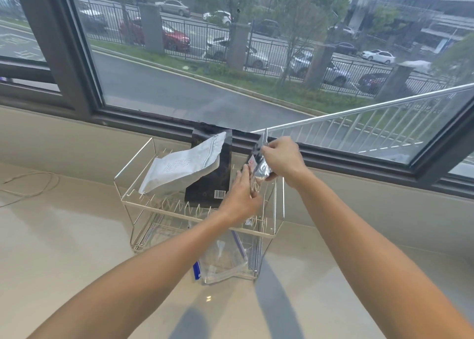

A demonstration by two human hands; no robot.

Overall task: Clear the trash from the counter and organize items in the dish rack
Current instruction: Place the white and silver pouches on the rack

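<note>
A two-tier wire dish rack stands on the pale counter below the window. In its top tier a white pouch leans against an upright black bag with a barcode. At the rack's right end, my right hand grips the top of a silver foil packet with a red mark. My left hand presses its fingers against the lower side of that same packet. A clear plastic bag with a blue strip lies in the lower tier and sticks out at the front.
A thin cable loops on the counter at the far left. The dark window frame and its ledge run right behind the rack. The pale counter stretches wide in front and to both sides.
</note>
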